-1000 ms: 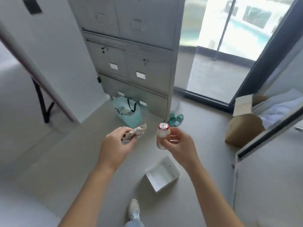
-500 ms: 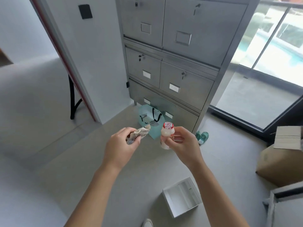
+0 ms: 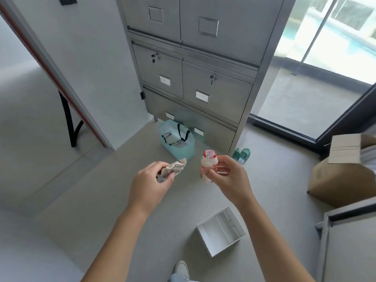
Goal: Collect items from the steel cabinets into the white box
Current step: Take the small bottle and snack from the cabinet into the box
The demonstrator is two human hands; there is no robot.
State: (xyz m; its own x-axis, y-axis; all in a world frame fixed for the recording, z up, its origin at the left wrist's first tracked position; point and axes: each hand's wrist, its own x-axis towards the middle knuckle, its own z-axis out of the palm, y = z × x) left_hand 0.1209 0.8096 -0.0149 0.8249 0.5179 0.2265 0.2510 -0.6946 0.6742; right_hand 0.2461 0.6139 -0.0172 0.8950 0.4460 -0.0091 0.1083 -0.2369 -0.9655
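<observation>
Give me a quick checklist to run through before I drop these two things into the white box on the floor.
1. Left hand grips the crumpled packet: ok.
2. Right hand holds the small bottle upright, red cap on: ok.
3. White box lies open side up on the floor: ok.
4. Room in the box: ok, it looks empty.
5. Hands down at the box: not ok, both are held up well clear of it.
6. Steel cabinet drawers in view shut: ok.

Steel cabinet (image 3: 215,78) nearer and more central than a second ago, white box (image 3: 215,231) lower in view.
</observation>
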